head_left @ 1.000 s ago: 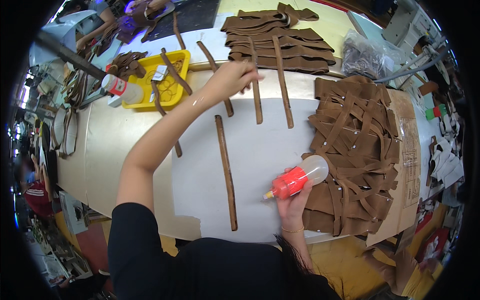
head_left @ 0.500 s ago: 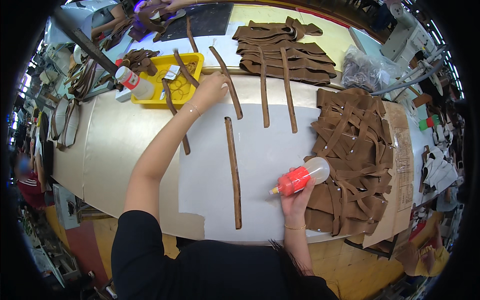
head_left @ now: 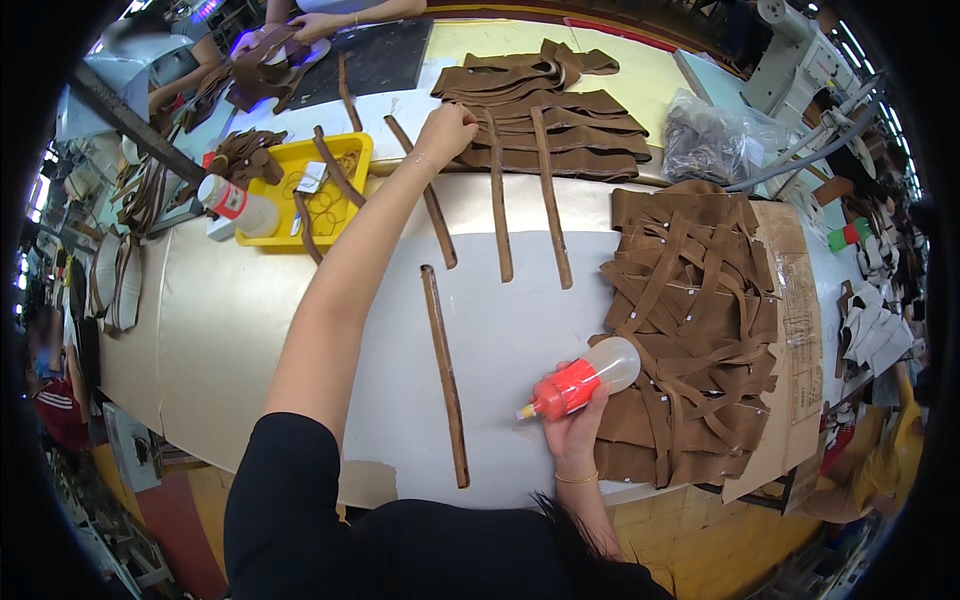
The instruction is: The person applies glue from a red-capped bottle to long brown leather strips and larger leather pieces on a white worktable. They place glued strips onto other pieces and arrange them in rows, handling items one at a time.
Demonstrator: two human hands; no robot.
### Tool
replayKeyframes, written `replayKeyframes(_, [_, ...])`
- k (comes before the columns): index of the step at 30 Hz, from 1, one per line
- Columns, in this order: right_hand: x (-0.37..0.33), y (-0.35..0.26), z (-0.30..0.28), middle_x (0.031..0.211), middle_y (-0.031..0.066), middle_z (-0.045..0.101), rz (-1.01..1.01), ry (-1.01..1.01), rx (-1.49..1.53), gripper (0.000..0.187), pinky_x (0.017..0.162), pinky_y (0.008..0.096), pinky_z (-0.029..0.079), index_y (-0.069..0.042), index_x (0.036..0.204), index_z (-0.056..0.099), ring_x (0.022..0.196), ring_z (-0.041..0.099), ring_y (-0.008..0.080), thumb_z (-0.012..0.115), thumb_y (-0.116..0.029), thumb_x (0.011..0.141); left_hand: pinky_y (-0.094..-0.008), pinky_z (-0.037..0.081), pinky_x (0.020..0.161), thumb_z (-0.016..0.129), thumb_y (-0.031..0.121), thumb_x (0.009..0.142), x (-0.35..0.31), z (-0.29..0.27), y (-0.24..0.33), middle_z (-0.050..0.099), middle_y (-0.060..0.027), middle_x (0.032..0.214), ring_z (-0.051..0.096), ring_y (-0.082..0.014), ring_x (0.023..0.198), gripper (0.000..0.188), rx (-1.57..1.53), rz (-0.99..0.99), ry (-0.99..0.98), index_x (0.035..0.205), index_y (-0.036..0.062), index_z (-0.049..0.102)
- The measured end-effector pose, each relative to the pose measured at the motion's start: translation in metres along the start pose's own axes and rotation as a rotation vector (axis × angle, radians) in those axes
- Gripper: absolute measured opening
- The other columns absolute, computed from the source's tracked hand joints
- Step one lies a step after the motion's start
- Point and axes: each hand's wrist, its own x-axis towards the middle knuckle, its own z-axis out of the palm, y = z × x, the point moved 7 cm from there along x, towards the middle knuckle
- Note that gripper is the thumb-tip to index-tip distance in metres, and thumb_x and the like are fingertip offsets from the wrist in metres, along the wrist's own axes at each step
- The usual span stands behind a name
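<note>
In my right hand [head_left: 575,428] is a translucent squeeze bottle [head_left: 618,364] with a red band, tilted so its yellow-white nozzle points left and down over a pale grey sheet [head_left: 520,400]. My left hand [head_left: 445,134] is stretched far forward, its fingers curled together near the upper end of a brown strip [head_left: 501,215]; what they hold, if anything, is hidden. Another narrow brown strip [head_left: 442,370] lies lengthwise in front of me. To the right of the left hand lies a further strip [head_left: 552,200]; one more strip [head_left: 435,220] passes beneath the left wrist.
A yellow tray [head_left: 262,242] with rubber bands stands at left, beside a white-capped bottle [head_left: 240,205]. Brown pieces are stacked [head_left: 560,135] at the back; a tangled brown pile [head_left: 690,340] covers cardboard at right. A co-worker's hands [head_left: 315,28] handle brown material across the table.
My left hand has moved forward and right, from beside one strip toward the end of another. The view has shifted a little; my right hand still holds the bottle.
</note>
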Motion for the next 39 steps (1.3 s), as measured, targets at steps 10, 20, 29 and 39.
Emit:
replayKeyframes(10, [-0.002, -0.001, 0.003, 0.109, 0.007, 0.055, -0.013, -0.015, -0.028, 0.065, 0.071, 0.0452, 0.053, -0.009, 0.119, 0.046, 0.093, 0.059, 0.0248, 0.051, -0.063, 0.085, -0.0398, 0.05, 0.082, 0.058, 0.009, 0.074, 0.026, 0.018, -0.029, 0.067, -0.0193, 0.09, 0.064, -0.0347, 0.087, 0.017, 0.057, -0.134, 0.07, 0.085, 0.0046, 0.072])
replayKeyframes(20, [0.0, -0.003, 0.005, 0.108, 0.0069, 0.055, -0.035, -0.013, -0.01, 0.063, 0.073, 0.0441, 0.053, -0.01, 0.119, 0.048, 0.092, 0.058, 0.0248, 0.054, -0.062, 0.084, -0.0402, 0.047, 0.085, 0.055, 0.007, 0.081, -0.127, -0.02, 0.011, 0.061, -0.0153, 0.104, 0.059, -0.031, 0.094, 0.023, 0.327, 0.329, -0.306, 0.101, 0.0016, 0.064])
replayKeyframes(29, [0.0, -0.002, 0.004, 0.109, 0.0069, 0.055, -0.022, -0.041, 0.013, 0.061, 0.074, 0.0436, 0.052, -0.011, 0.119, 0.048, 0.092, 0.057, 0.0245, 0.057, -0.06, 0.084, -0.0405, 0.04, 0.093, 0.05, 0.002, 0.081, -0.167, -0.021, 0.017, 0.061, -0.0134, 0.106, 0.057, -0.0296, 0.1, 0.047, 0.399, 0.304, -0.345, 0.127, 0.0084, 0.048])
replayKeyframes(39, [0.0, -0.002, 0.006, 0.108, 0.0063, 0.056, -0.031, -0.027, -0.001, 0.06, 0.073, 0.0422, 0.051, -0.01, 0.118, 0.049, 0.091, 0.057, 0.0238, 0.054, -0.06, 0.085, -0.0388, 0.039, 0.093, 0.05, -0.001, 0.077, -0.171, -0.021, 0.015, 0.059, -0.01, 0.107, 0.054, -0.0259, 0.107, 0.051, 0.411, 0.395, -0.247, 0.126, 0.0112, 0.047])
